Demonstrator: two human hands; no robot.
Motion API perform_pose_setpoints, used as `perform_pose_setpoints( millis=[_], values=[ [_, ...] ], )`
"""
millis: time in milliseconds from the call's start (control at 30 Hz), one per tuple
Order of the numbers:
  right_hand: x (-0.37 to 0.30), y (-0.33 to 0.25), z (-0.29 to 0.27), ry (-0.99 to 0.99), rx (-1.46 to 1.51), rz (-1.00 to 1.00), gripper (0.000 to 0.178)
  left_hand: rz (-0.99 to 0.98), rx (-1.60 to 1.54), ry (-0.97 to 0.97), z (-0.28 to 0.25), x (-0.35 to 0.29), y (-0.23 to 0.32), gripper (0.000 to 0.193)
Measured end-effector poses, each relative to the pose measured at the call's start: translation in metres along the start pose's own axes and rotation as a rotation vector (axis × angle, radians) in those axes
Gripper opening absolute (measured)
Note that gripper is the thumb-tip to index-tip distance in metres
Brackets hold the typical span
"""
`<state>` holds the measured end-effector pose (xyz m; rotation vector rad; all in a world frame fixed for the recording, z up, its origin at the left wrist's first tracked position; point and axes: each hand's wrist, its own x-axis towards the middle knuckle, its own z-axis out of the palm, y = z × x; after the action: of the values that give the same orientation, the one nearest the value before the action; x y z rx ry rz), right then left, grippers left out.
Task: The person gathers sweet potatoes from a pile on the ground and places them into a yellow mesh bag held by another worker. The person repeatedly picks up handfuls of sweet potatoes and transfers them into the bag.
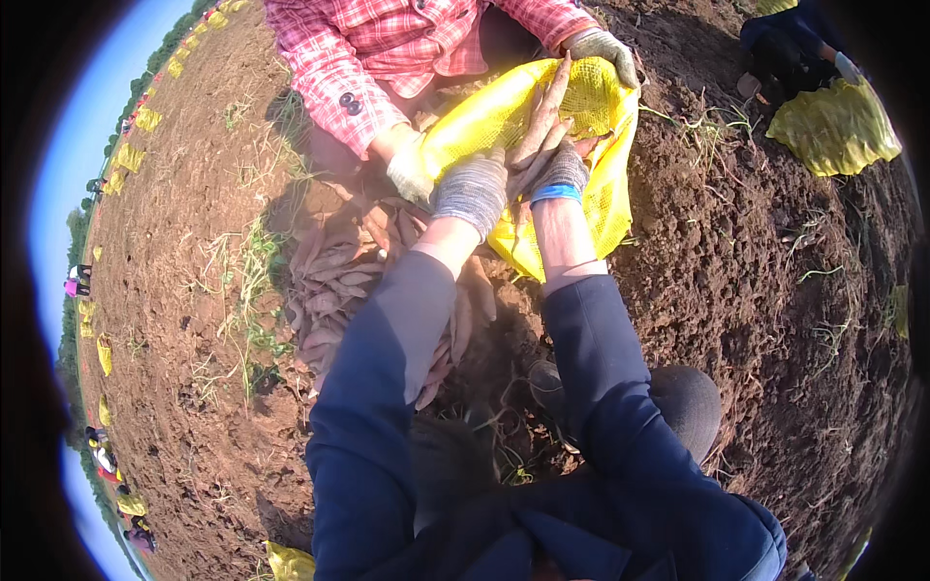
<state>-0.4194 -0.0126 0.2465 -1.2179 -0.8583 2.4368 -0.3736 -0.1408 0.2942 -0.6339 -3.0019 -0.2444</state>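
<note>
Both my gloved hands reach into the mouth of a yellow mesh sack (612,208). Between them is a bundle of long sweet potatoes (541,126), pressed from both sides. My left hand (473,189), in a grey knit glove, is on the bundle's left side. On its right side is my right hand (562,172), its glove cuffed in blue; part of its fingers is hidden. A co-worker in a red checked shirt holds the sack's rim with a gloved left hand (605,50) and a gloved right hand (411,174). A heap of sweet potatoes (334,281) lies beside my left forearm.
Loose brown soil (736,290) surrounds us, with green vines (257,281) left of the heap. Another person crouches at the upper right beside a yellow sack (838,126). More yellow sacks (128,157) and people line the field's far left edge. My knee (686,407) is below the sack.
</note>
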Motion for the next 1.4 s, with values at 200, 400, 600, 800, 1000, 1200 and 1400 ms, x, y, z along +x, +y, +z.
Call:
perform_pose_setpoints(
  millis=[200,400,600,800,1000,1200,1400],
  values=[
    [-0.072,0.029,-0.030,-0.223,-0.250,-0.482,0.074,-0.065,0.136,-0.190,-0.007,-0.027,-0.004,0.028],
    [-0.084,0.044,-0.040,-0.058,-0.392,-0.174,0.080,0.078,0.160,-0.310,-0.019,-0.052,-0.018,0.035],
    [-0.047,0.032,-0.050,-0.314,-0.022,0.323,0.053,0.128,-0.089,-0.226,-0.030,-0.054,-0.030,0.047],
    [0.005,-0.027,0.009,-0.118,-0.138,-0.213,0.058,0.152,-0.600,0.417,-0.051,-0.078,-0.043,0.045],
    [-0.056,-0.024,-0.015,-0.294,-0.369,-0.677,0.041,-0.053,-0.664,0.462,-0.009,-0.211,-0.151,0.039],
    [-0.140,0.138,-0.102,-0.676,-1.241,-1.245,0.037,-0.617,-0.317,0.044,0.134,-0.368,-0.166,0.040],
    [-0.094,0.183,-0.094,-1.295,-1.117,-1.807,0.062,-0.787,-0.777,0.100,0.229,-0.419,-0.095,0.035]
  ],
)
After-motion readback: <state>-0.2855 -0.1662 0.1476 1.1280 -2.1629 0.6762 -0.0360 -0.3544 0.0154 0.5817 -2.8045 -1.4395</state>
